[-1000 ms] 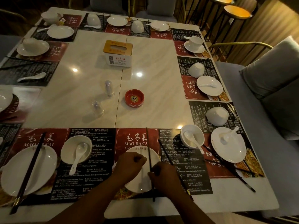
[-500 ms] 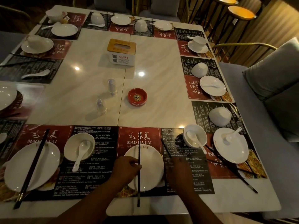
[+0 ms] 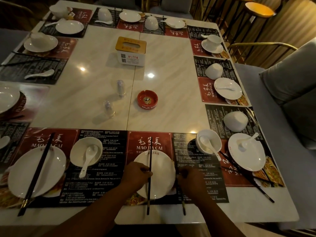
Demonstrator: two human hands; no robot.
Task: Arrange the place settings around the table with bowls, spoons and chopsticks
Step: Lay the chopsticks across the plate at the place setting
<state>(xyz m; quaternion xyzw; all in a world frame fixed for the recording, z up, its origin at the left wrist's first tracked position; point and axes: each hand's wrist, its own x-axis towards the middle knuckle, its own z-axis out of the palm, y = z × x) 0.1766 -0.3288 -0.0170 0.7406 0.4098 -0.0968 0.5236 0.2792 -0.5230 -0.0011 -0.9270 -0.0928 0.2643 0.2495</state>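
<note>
Two slim black chopsticks (image 3: pixel 150 151): left fingers (image 3: pixel 145 172) pinch one on glossy round plate (image 3: pixel 162 168), right fingers (image 3: pixel 181 175) another.

Dim room, grey sofa (image 3: pixel 277 151), stools (image 3: pixel 259 8)

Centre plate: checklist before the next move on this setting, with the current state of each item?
1. Grip of left hand on first chopstick, laid across centre plate: ok.
2. Grip of right hand on second chopstick: ok, fingers curled over it.
3. Pairing: not ok, second chopstick lies apart by the plate's right rim.
4. Nearby bowl upright, spoon inside: ok.
5. Tips level: cannot tell, second chopstick's far end is hidden.
</note>
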